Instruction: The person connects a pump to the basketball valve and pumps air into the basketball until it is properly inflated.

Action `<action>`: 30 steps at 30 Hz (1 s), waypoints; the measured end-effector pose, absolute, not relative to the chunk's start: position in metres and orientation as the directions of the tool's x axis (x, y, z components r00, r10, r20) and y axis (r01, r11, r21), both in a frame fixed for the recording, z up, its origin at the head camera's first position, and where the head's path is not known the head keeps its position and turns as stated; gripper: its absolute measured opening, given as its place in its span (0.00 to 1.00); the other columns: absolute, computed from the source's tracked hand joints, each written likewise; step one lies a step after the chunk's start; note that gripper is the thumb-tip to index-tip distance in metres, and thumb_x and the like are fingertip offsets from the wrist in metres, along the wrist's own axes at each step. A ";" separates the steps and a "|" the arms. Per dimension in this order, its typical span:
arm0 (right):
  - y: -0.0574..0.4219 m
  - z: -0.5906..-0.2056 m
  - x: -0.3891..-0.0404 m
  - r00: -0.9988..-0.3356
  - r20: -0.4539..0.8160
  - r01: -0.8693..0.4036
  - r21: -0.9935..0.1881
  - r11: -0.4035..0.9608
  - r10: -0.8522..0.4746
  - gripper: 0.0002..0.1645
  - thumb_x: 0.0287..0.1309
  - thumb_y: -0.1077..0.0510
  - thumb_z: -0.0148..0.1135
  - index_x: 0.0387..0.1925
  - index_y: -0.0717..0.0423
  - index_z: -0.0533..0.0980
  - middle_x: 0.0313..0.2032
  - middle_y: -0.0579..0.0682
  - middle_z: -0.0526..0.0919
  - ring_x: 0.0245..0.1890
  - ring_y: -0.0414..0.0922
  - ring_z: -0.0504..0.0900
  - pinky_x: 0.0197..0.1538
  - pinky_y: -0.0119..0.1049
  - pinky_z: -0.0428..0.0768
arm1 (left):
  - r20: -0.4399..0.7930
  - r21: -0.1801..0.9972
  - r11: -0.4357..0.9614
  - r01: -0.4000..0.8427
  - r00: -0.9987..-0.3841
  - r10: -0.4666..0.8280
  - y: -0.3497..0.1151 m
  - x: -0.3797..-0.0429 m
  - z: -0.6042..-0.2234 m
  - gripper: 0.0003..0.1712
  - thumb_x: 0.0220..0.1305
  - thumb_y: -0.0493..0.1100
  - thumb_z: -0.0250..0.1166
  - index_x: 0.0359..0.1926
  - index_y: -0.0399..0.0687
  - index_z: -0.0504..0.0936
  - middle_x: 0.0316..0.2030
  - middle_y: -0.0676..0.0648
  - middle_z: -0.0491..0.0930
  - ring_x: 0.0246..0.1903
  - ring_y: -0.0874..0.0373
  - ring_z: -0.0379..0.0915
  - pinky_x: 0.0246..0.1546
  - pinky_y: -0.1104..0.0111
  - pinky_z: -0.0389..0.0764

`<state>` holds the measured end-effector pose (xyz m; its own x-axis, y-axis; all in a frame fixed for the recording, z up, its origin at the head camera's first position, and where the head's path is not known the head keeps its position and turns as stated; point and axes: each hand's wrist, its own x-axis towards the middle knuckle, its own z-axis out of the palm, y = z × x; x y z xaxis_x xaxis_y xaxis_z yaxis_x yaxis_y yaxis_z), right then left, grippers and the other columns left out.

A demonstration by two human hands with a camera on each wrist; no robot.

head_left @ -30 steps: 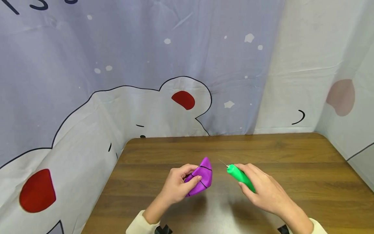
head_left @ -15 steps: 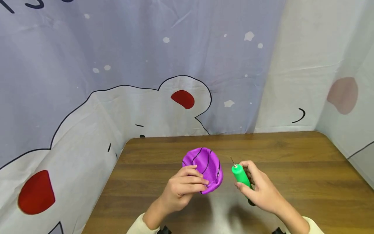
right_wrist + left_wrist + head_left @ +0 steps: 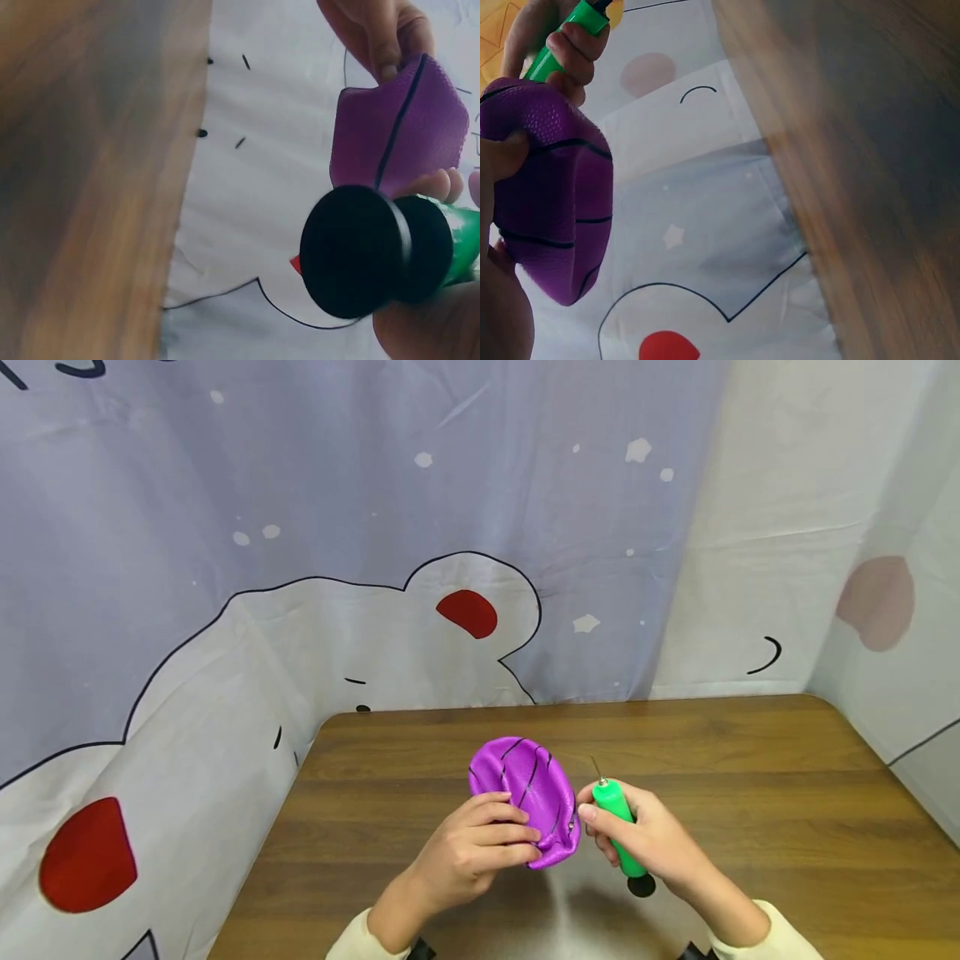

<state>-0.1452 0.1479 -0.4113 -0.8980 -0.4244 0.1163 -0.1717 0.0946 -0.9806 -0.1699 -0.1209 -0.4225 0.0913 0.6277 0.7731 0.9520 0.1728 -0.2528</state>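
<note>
The purple ball [image 3: 542,783], glossy and black-lined, is caved in like a bowl, held above the bench [image 3: 720,752]. From eight o'clock the left hand [image 3: 476,842] grips it; at four o'clock the right hand [image 3: 654,837] curls round a green pump [image 3: 615,810] (whether that hand touches the ball, I cannot tell), its thin needle [image 3: 597,767] towards eleven. The head view hides the left thumb [image 3: 510,154], which the left wrist view shows on the ball's rounded outside; the right wrist view shows the pump's black end disc [image 3: 349,251] large.
</note>
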 end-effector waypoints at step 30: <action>0.105 -0.434 -0.148 -0.967 0.020 -0.005 -0.998 -0.062 -0.254 0.15 0.66 0.60 0.62 0.43 0.68 0.69 0.16 0.48 0.75 0.15 0.40 0.73 0.20 0.32 0.76 | 0.750 -0.022 0.626 0.780 -0.401 0.526 -0.102 -0.157 -0.443 0.17 0.48 0.50 0.78 0.38 0.52 0.85 0.32 0.57 0.84 0.36 0.63 0.79 0.63 0.53 0.74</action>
<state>-0.1482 0.1047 -0.4336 -0.9669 -0.2544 0.0204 -0.0047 -0.0620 -0.9981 -0.1575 -0.1016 -0.4427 -0.4012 0.5262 0.7498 0.7796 0.6259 -0.0221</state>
